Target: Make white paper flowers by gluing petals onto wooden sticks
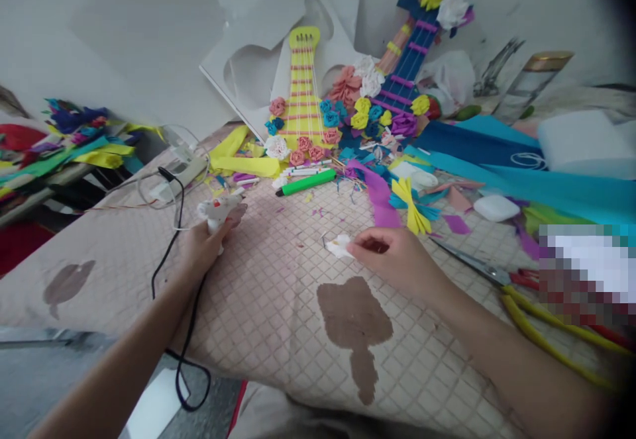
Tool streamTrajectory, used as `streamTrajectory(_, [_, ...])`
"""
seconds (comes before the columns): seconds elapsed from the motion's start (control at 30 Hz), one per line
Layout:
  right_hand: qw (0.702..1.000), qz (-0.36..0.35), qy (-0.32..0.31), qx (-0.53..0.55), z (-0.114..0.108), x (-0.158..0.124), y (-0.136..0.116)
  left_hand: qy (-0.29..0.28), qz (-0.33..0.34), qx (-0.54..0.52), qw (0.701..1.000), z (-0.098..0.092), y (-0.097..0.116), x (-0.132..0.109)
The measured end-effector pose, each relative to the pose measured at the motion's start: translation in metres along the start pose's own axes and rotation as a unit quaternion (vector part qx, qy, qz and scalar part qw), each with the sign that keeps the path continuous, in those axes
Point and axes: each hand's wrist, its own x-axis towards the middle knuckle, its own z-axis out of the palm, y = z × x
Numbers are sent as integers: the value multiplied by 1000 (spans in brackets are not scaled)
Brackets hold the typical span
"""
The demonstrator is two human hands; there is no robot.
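My left hand (pixel 206 243) is wrapped round a white glue gun (pixel 218 209), whose nozzle points right, with its black cord trailing below. My right hand (pixel 385 250) pinches the right edge of a small white paper piece (pixel 338 245) just above the table's middle. A green marker (pixel 311 182) lies beyond the hands. Behind it, a yellow paper guitar (pixel 304 95) with paper roses and strings leans upright. A blue paper guitar (pixel 410 71) stands tilted to its right.
Scissors (pixel 489 270) with red and yellow handles lie beside my right forearm. Blue crepe paper (pixel 561 191), a purple strip (pixel 380 194) and scraps cover the back and right. A power strip (pixel 183 177) with wires sits at left. The table's near edge has brown patches (pixel 355 313) before it.
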Motion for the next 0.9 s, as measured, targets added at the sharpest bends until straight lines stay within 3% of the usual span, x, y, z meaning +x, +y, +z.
streamTrajectory(0.23, [1000,-6,-3,15,0,0,0,-33,-7,89,995,1,-2,0])
streamTrajectory(0.67, [1000,-24,6,19,-1,-1,-1,-59,38,140,988,-15,-1,-3])
streamTrajectory(0.83, [1000,-10,-1,25,-1,0,0,-37,71,158,984,-39,-7,-16])
streamTrajectory(0.9, [1000,-7,-5,29,-1,0,0,0,71,160,985,-54,-11,-21])
